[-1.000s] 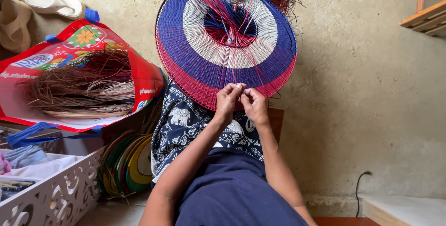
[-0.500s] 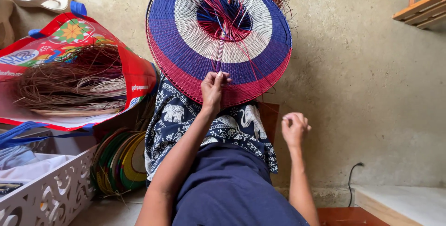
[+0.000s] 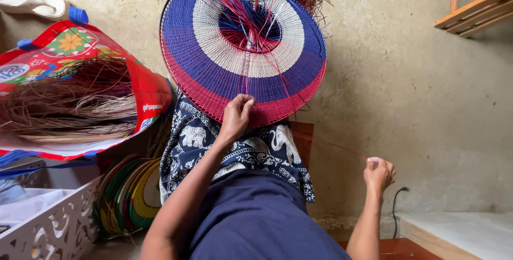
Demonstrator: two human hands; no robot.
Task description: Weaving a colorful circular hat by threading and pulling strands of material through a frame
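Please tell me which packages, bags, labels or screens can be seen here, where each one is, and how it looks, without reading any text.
Large shopping bag: at left, beside the woven disc; lying open, red with blue trim and handles, flower pattern, printed panels, full of brown fibre strands.
White box: bottom left corner; cut-out ornament pattern on its side.
No screens or separate labels are visible.

A red, blue and white printed bag (image 3: 80, 67) lies open by the floor's left edge.
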